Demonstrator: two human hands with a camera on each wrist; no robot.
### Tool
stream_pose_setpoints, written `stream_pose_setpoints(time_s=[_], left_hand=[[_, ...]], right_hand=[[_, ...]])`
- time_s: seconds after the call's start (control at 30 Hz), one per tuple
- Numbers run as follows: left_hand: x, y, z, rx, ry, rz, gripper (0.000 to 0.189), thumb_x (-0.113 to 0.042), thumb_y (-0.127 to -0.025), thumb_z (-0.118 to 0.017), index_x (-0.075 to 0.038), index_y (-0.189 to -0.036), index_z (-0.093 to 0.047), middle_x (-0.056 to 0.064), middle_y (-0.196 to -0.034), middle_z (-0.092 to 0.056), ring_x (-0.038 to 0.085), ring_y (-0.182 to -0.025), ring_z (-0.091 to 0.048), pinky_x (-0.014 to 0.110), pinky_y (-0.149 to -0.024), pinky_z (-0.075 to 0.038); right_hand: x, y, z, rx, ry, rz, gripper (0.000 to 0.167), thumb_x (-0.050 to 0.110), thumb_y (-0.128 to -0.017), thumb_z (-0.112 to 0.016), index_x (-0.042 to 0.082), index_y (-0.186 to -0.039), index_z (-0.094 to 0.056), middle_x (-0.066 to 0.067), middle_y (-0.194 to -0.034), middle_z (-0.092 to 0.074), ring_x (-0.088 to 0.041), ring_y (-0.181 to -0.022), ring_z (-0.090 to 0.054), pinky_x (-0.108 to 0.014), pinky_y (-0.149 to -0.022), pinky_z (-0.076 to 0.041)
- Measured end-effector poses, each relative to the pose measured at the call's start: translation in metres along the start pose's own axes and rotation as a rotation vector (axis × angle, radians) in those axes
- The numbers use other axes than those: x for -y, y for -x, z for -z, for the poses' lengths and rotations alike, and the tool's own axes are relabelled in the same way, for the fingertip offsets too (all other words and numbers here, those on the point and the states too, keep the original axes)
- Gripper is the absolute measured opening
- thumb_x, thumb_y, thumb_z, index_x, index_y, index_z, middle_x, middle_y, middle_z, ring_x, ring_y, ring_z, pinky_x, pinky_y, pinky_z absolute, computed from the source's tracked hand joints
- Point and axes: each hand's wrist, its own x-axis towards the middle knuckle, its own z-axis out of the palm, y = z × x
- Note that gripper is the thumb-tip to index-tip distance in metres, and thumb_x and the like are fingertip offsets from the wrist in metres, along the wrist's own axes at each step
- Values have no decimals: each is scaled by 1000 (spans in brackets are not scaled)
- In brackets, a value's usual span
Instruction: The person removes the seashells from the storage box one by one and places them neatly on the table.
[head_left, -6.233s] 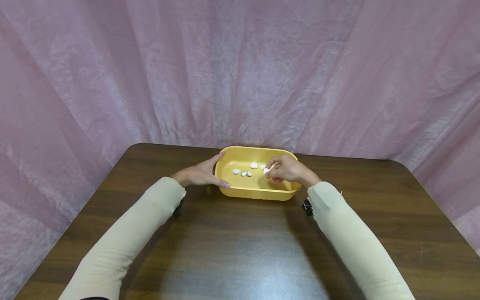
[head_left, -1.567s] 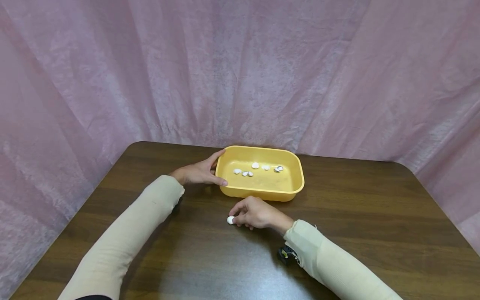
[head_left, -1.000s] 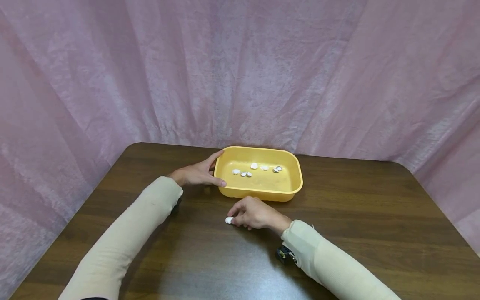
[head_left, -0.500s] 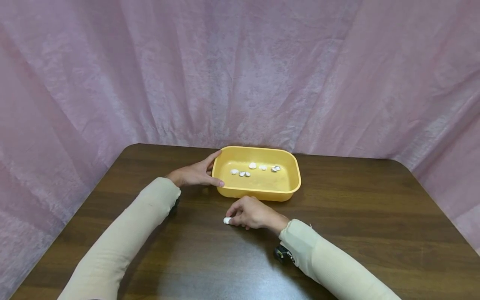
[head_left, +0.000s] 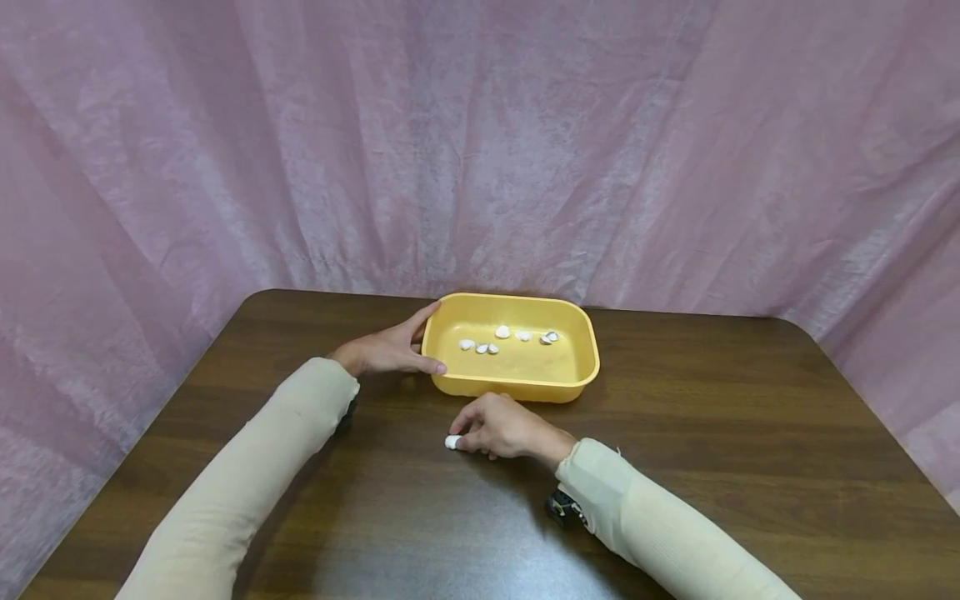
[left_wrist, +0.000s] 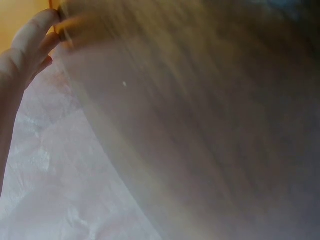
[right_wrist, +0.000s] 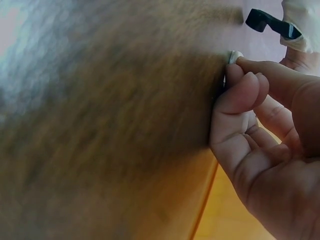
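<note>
In the head view, my left hand (head_left: 386,348) holds the left end of a yellow plastic basin (head_left: 517,390), thumb over the front rim and fingers at the back corner. Several small white seashells (head_left: 502,332) lie on the basin's floor. In front of the basin, my right hand (head_left: 502,427) pinches a white seashell (head_left: 452,442) at the table surface between thumb and fingertips. The right wrist view shows a sliver of that seashell (right_wrist: 233,56) past the fingertips. In the left wrist view, the fingers touch the basin's orange-looking side (left_wrist: 54,6).
The dark wooden table (head_left: 712,433) extends on both sides of the basin and toward the front. A pink velvet curtain (head_left: 517,150) hangs close behind the table's back edge. A black wrist device (head_left: 561,507) sits under the right sleeve.
The right hand has come out of the basin to the table in front, where it pinches a seashell. Two seashells now show at the basin's right. The left hand has stayed on the basin.
</note>
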Motion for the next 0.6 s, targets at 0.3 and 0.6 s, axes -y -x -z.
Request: stream_pose_setpoints(time_s=[0.3,0.6], left_hand=[[-1,-2,0,-1,9,-4,120,-13,-85,-80,-27,-160,12,19,-159,-25,35,-130,-50,32,-92,-50],[-2,-5,0,1,8,-8,119,-11,-87,-79,-25,-160,14,22,-159,-25,35,-132,-48,33,-95,-49]], right_hand=[[-3,0,3,1,-25,2,9,11,-90,-76,7,-98,-76,3,-66,-68,-8,-48,-55,-26,-49,-50],[-6,10,25,20,-108,7,19,7,-90,-74,-2,-107,-73,-7,-73,-70,-9,-51,-55,-28,-53,-52]])
